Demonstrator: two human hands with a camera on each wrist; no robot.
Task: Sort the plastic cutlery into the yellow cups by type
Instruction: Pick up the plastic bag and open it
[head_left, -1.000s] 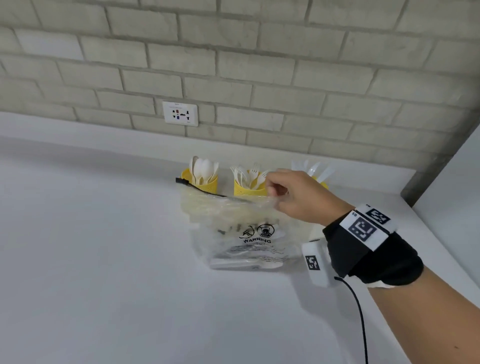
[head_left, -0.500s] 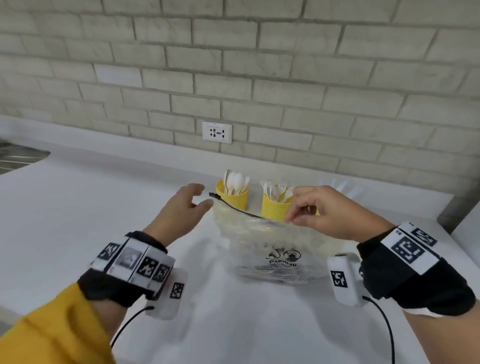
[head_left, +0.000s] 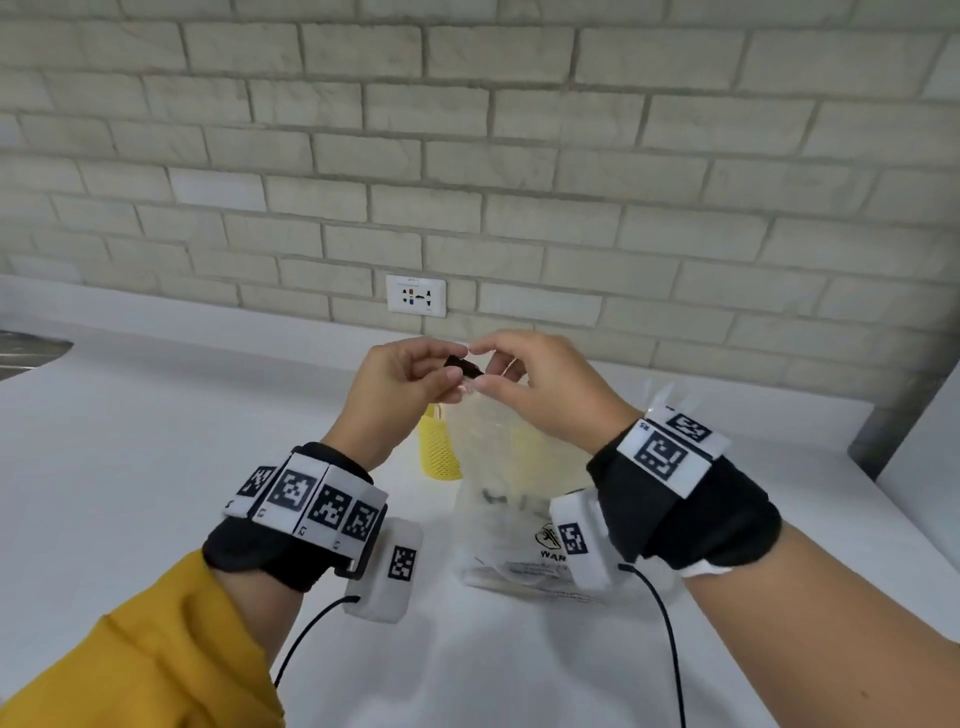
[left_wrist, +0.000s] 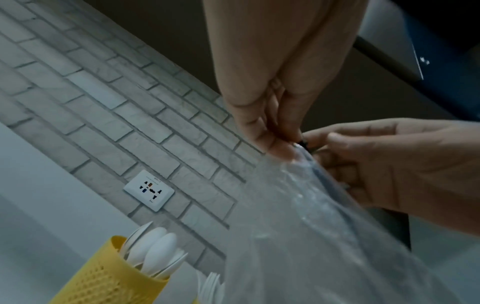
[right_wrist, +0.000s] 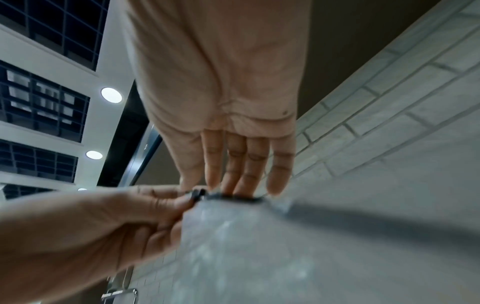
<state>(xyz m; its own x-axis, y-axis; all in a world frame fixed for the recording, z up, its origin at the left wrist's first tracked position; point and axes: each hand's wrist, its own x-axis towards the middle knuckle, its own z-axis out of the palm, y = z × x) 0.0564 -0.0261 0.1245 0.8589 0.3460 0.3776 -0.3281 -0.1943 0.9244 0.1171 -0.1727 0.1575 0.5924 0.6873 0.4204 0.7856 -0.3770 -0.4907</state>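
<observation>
A clear plastic zip bag (head_left: 511, 519) with cutlery in its bottom stands on the white counter (head_left: 156, 467). Both hands hold its top edge up. My left hand (head_left: 452, 364) pinches the black zip slider (head_left: 461, 368). Beside the slider, my right hand (head_left: 478, 366) pinches the bag's top edge. One yellow cup (head_left: 440, 447) shows left of the bag; the other cups are blurred behind the plastic. In the left wrist view a yellow cup (left_wrist: 103, 275) holds white spoons (left_wrist: 155, 251), and fork tips (left_wrist: 210, 286) show beside it. The right wrist view shows the slider (right_wrist: 196, 194) between both hands.
A brick wall with a white socket (head_left: 415, 296) runs behind the counter. A metal sink edge (head_left: 31, 353) is at the far left. A side wall (head_left: 924, 441) closes the counter on the right. Black cables hang from both wrist units.
My left hand came in from the left and took hold of the zip slider. Both hands raised the bag's top edge, and it now covers most of the cups.
</observation>
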